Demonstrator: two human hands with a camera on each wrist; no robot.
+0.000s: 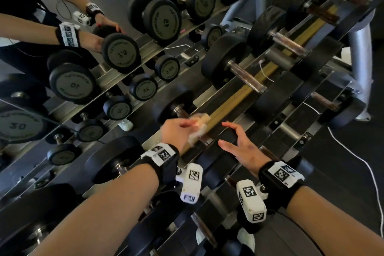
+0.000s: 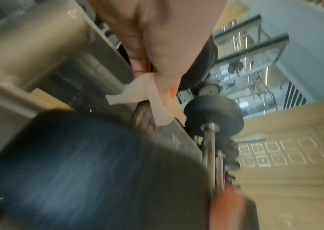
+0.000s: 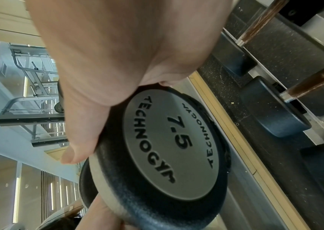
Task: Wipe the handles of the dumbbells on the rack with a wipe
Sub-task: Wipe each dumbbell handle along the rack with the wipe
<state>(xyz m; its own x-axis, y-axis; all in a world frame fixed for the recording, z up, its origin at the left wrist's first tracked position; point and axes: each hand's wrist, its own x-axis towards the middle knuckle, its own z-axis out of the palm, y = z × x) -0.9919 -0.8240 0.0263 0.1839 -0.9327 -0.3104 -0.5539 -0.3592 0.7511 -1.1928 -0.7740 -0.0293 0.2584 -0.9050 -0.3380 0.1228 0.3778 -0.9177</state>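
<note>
A white wipe (image 1: 198,124) is bunched in my left hand (image 1: 187,125), which grips it round the brown handle (image 1: 182,113) of a small dumbbell on the rack's top row. In the left wrist view the wipe (image 2: 137,91) hangs from my fingers against that handle (image 2: 143,118). My right hand (image 1: 226,135) cups the same dumbbell's near head (image 3: 167,147), marked 7.5, with the thumb and a finger round its rim. The far head (image 1: 174,104) sits by the mirror.
More dumbbells lie along the rack (image 1: 291,122), among them larger ones (image 1: 226,58) up to the right. A mirror (image 1: 62,68) at the left reflects weights and the person. A white cable (image 1: 357,158) runs over the dark floor, near the rack's silver leg (image 1: 361,52).
</note>
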